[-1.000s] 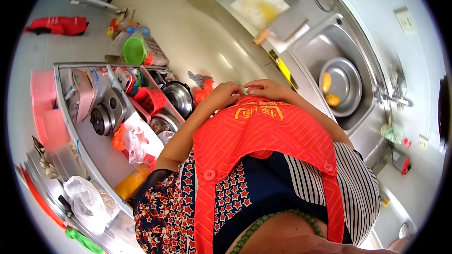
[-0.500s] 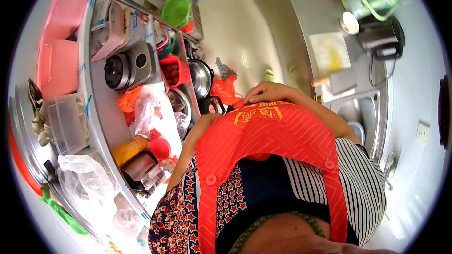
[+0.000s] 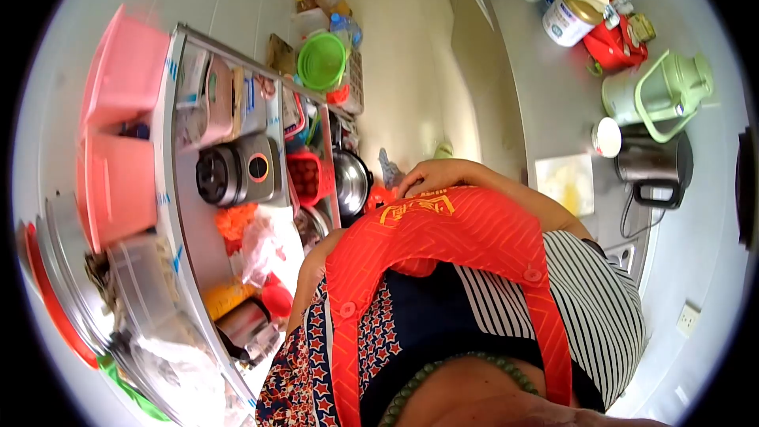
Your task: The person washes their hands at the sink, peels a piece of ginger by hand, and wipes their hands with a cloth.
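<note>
My right hand (image 3: 428, 176) rests at waist height by the top edge of the red apron (image 3: 443, 225), its fingers bent and close together. Beside its fingertips shows a red plastic bag (image 3: 379, 197), mostly hidden; I cannot make out whether the fingers hold the bag or the apron. My left forearm (image 3: 311, 265) comes forward along the shelf side. The apron covers my left hand.
At left, a metal rack (image 3: 186, 213) carries pink bins (image 3: 118, 186), a blender base (image 3: 257, 168) and bags. A steel pot lid (image 3: 351, 181) and green basket (image 3: 322, 61) stand beyond. The right counter holds a green thermos jug (image 3: 660, 93) and kettle (image 3: 655, 164).
My view has tilted, so the rack and counter sit lower in it and more of the far counter shows. My left hand's visible part has slipped behind the apron.
</note>
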Tool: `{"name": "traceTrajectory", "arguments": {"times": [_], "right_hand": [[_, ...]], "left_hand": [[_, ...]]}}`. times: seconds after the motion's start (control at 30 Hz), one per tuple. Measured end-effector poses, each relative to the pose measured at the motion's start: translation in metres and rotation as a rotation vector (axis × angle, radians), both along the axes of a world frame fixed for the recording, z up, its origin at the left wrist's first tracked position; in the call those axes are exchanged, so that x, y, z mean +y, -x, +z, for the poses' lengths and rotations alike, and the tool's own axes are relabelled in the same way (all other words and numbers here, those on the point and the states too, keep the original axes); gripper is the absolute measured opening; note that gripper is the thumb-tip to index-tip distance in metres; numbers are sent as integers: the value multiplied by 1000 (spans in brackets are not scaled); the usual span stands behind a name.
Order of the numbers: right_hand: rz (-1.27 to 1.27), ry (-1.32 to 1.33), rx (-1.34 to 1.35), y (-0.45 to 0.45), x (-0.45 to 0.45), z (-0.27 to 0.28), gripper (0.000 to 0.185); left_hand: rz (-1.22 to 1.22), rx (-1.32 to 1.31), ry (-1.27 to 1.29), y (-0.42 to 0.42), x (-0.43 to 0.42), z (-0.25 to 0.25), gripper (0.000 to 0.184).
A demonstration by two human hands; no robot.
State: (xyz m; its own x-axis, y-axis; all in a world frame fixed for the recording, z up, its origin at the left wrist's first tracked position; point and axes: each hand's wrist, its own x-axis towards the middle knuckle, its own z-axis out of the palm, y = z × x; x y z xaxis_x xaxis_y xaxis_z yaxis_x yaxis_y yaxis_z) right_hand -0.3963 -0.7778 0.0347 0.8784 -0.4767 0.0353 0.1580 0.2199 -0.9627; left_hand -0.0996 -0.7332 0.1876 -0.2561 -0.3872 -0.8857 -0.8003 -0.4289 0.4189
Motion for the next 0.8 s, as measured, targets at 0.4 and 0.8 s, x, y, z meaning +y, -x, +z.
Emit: {"name": "traceTrajectory", "arguments": {"times": [0.4,0.8], "right_hand": [[33,-205,-45,93,-104,-7,26],[-215,-342,69,156,-229,-16,26]], "left_hand": [[-47,25,-60,101,-129,-34,18],[-209,94,-93,156,-328,-81,21]]}}
